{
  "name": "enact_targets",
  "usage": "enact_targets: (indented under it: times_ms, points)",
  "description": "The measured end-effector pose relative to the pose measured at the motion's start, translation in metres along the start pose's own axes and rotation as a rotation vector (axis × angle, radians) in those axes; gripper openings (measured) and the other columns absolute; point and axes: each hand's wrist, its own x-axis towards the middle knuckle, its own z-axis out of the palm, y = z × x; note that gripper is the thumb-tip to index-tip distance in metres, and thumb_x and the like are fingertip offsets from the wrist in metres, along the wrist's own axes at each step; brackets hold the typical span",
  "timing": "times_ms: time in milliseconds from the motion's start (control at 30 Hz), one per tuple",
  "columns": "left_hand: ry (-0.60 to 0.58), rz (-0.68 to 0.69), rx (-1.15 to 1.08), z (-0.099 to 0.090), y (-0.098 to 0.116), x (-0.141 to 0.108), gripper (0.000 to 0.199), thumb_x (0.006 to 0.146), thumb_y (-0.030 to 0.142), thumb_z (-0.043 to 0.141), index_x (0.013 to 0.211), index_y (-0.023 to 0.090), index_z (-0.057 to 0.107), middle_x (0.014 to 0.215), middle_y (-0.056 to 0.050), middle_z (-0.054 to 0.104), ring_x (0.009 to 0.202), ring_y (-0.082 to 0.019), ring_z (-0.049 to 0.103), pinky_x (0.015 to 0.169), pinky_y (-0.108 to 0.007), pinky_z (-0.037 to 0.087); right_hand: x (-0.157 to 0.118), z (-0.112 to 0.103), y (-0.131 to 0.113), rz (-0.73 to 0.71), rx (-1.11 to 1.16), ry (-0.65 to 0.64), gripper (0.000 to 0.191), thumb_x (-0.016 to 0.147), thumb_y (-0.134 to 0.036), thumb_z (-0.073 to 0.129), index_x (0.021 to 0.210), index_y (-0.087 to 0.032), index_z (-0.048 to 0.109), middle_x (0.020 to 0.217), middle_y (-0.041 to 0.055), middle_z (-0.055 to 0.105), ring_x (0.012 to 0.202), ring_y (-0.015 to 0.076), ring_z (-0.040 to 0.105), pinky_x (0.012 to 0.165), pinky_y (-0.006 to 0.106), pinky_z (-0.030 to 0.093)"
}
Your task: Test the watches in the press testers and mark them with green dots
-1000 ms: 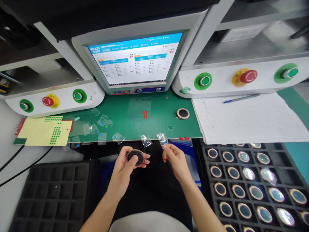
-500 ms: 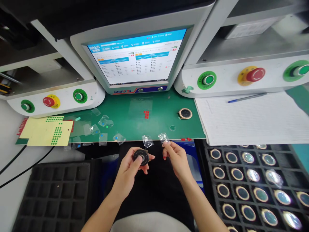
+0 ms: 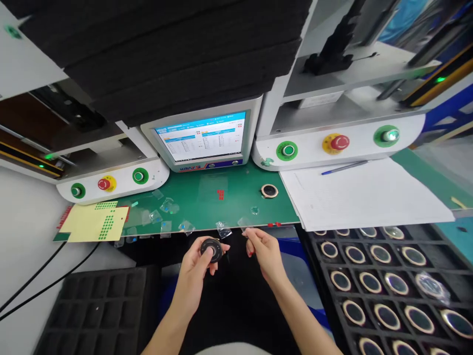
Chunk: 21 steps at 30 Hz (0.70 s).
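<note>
the left hand (image 3: 195,264) grips a round black disc part (image 3: 211,249) between thumb and fingers, face up, just below the front edge of the green mat (image 3: 236,197). the right hand (image 3: 264,249) pinches a scrap of clear film (image 3: 244,223) at that edge, beside another film scrap (image 3: 223,230). i'd keep the disc level and held by its rim, off the face, and press the film down firmly so it stays on the edge. the tray of ringed discs (image 3: 384,291) sits to the right.

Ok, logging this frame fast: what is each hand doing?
Left hand: closed on a round black disc.
Right hand: fingertips pinched at a clear film scrap on the mat edge.
</note>
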Motion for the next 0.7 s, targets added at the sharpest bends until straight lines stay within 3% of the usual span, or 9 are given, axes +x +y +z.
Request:
enact_targets:
  times_ms: [267,400,500,600,700]
  points:
    - [-0.044,0.082,0.004,0.015,-0.02,-0.01,0.05,0.091,0.059,0.045,0.1,0.015,0.066,0.095,-0.009,0.073,0.064,-0.013,0.056,0.062,-0.025,0.047,-0.067,-0.003,-0.037,0.066,-0.004,-0.414,0.049,0.078,-0.063,0.06,0.062,-0.017,0.056,0.037,-0.0038,0.047,0.035,0.0067,0.034,0.044,0.022,0.025]
    - [-0.074,0.227,0.202,0.02,-0.022,-0.019,0.053,0.092,0.062,0.038,0.11,0.019,0.063,0.106,-0.009,0.071,0.083,-0.019,0.063,0.08,-0.029,0.051,-0.072,0.008,-0.033,0.121,-0.022,-0.401,0.052,0.075,-0.068,0.059,0.065,-0.017,0.056,0.037,-0.0054,0.044,0.035,0.0065,0.032,0.042,0.021,0.026]
    - [-0.046,0.291,0.345,0.021,-0.025,-0.023,0.038,0.093,0.052,0.047,0.109,0.021,0.062,0.109,-0.008,0.071,0.097,-0.02,0.065,0.088,-0.028,0.05,-0.07,0.014,-0.031,0.153,-0.023,-0.372,0.054,0.072,-0.071,0.059,0.061,-0.018,0.054,0.037,-0.0053,0.043,0.034,0.0067,0.033,0.041,0.021,0.027]
    - [0.014,0.301,0.431,0.02,-0.026,-0.025,0.026,0.096,0.04,0.047,0.103,0.021,0.064,0.104,-0.007,0.073,0.093,-0.019,0.068,0.083,-0.025,0.052,-0.069,0.019,-0.031,0.198,-0.054,-0.358,0.059,0.066,-0.077,0.06,0.057,-0.019,0.052,0.036,-0.0051,0.042,0.033,0.0063,0.031,0.04,0.021,0.026]
    - [0.061,0.364,0.433,0.016,-0.009,-0.029,0.026,0.095,0.039,0.047,0.1,0.022,0.067,0.099,-0.006,0.074,0.077,-0.015,0.066,0.075,-0.023,0.053,-0.07,0.021,-0.029,0.207,-0.105,-0.341,0.063,0.058,-0.081,0.063,0.055,-0.02,0.048,0.035,-0.0063,0.04,0.032,0.0052,0.029,0.038,0.021,0.023]
